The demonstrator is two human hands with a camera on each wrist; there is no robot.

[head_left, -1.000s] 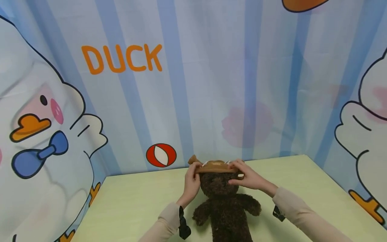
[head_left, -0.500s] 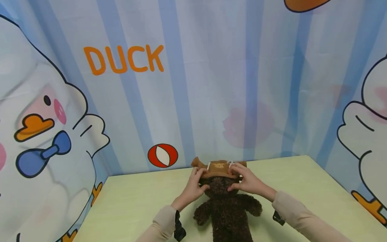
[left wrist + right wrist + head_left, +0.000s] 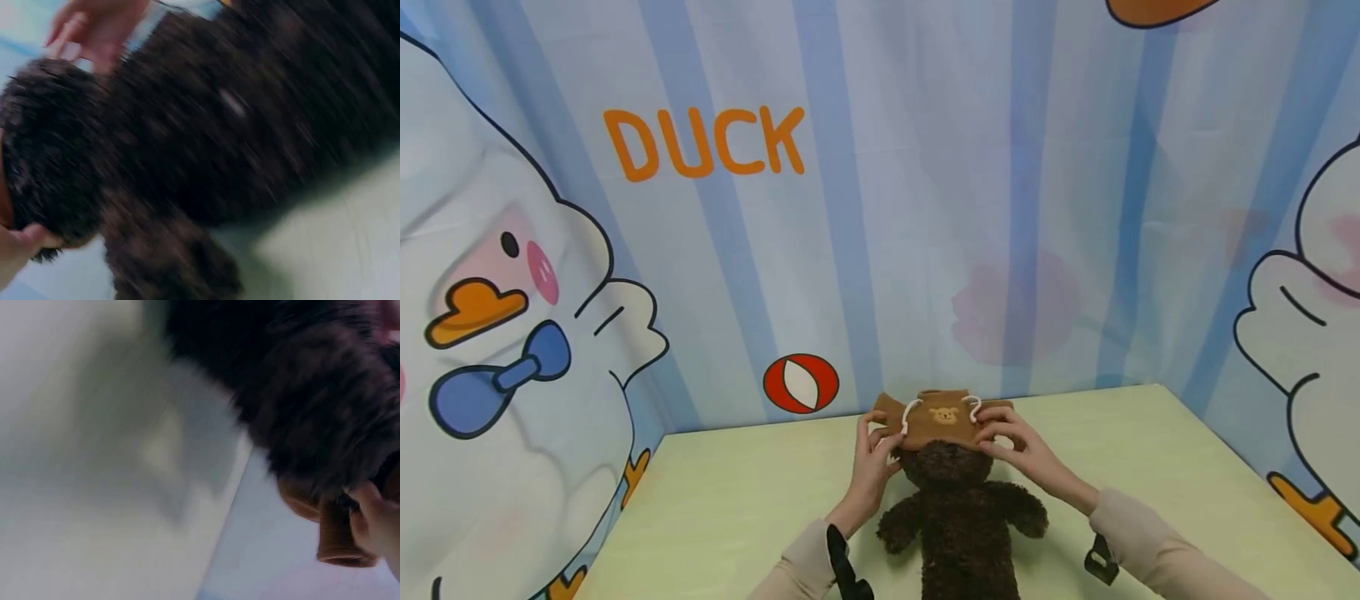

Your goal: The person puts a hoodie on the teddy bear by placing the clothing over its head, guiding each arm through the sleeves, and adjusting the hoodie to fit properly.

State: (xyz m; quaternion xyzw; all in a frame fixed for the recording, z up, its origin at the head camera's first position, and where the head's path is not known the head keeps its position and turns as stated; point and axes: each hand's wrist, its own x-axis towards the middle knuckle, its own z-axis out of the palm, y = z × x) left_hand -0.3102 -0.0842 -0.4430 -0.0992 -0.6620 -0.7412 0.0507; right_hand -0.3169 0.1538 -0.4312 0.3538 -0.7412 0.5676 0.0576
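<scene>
A small brown garment (image 3: 942, 432) with a printed animal face and two white cords (image 3: 905, 423) was found near the far edge of the table (image 3: 752, 508), its hem lying over the upper part of the head of a dark brown plush bear (image 3: 967, 533). Only the lower part of the face was exposed below the hem. The bear was laid with its head toward the far side and its body toward the near side, its arms spread left and right and uncovered.

The left side of the hem was pinched by the left hand (image 3: 871, 467), and the right side by the right hand (image 3: 1026, 450). Both wrist views were blurred, and the lie of the hem behind the head could not be told.

The step in hand was judged to be the working of the garment over the head. For this, it was considered best that the hem be stretched wide and drawn evenly toward the near side by both hands, the rear edge being brought along with the front. Snagging at the ears was regarded as the main risk; pulling on the cords was to be avoided.

Beyond the table, a striped curtain (image 3: 917, 208) was hung
</scene>
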